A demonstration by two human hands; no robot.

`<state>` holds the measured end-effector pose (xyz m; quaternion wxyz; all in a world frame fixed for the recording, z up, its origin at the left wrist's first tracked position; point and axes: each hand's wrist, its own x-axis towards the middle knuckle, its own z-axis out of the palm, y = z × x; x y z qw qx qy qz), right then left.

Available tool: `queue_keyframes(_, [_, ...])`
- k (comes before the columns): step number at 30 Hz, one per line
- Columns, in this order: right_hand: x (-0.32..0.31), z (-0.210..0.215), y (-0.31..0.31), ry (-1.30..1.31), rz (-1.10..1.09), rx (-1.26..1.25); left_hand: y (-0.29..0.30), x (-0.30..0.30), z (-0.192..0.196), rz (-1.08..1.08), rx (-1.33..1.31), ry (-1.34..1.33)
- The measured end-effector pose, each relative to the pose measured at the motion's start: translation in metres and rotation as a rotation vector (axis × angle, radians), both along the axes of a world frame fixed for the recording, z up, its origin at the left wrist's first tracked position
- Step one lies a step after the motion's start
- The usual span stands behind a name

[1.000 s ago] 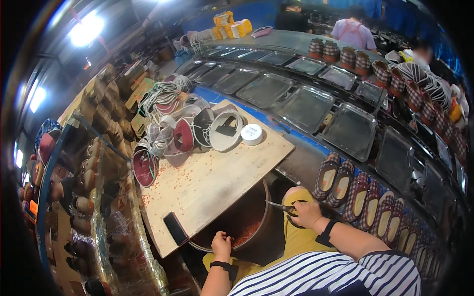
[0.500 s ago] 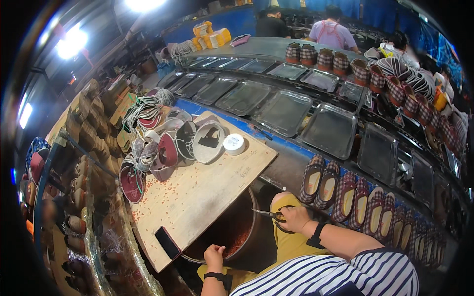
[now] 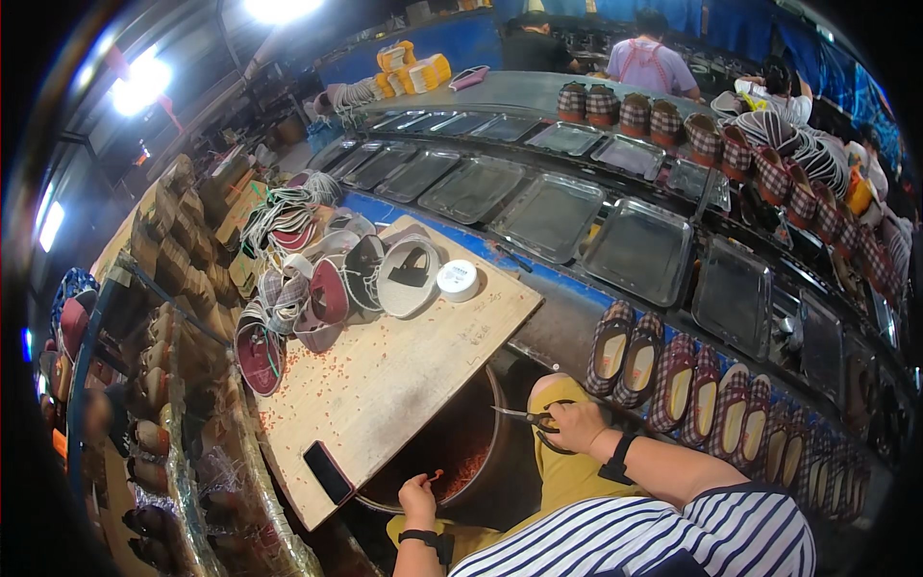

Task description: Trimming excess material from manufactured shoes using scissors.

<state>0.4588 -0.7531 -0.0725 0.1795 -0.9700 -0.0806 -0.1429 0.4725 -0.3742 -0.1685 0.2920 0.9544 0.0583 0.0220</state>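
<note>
My right hand (image 3: 577, 426) is closed around the dark handles of a pair of scissors (image 3: 522, 414), above my right knee, with the blades pointing left. My left hand (image 3: 417, 502) pinches a small orange-red scrap (image 3: 436, 475) at its fingertips. Beneath it, a round bin (image 3: 498, 423) holds more orange-red scraps (image 3: 465, 473). A wooden board (image 3: 413, 370) lies over part of the bin, sprinkled with small orange bits. On the board are a dark phone (image 3: 327, 472), a white round tub (image 3: 458, 280) and several shoe uppers (image 3: 328, 293) with cords.
Metal trays (image 3: 638, 252) line the conveyor beyond the board. Pairs of checked shoes (image 3: 611, 352) stand along its near edge at right, and more (image 3: 635, 116) sit on its far side. A shoe rack (image 3: 149, 438) stands at left. Several people (image 3: 654, 60) sit at the back.
The orange-red scrap now shows at my left fingertips, and that hand has shifted slightly. My right hand and the scissors stay put. The trays have slid a little left. A person at back right has raised an arm.
</note>
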Motion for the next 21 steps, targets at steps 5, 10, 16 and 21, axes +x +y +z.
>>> queue_keyframes(5, [0.000, -0.003, 0.000, 0.004, -0.004, -0.001, 0.001, 0.000, 0.003, -0.004, -0.006, 0.053])
queue_keyframes(10, [0.000, -0.002, 0.000, 0.004, 0.001, 0.006, -0.004, -0.001, 0.013, 0.024, 0.022, 0.105])
queue_keyframes(16, [0.000, -0.001, 0.000, 0.022, -0.004, -0.012, -0.010, -0.003, 0.026, 0.034, 0.036, 0.074])
queue_keyframes(21, [0.000, 0.000, 0.001, 0.007, 0.000, 0.004, -0.008, -0.003, 0.021, 0.062, 0.004, 0.101])
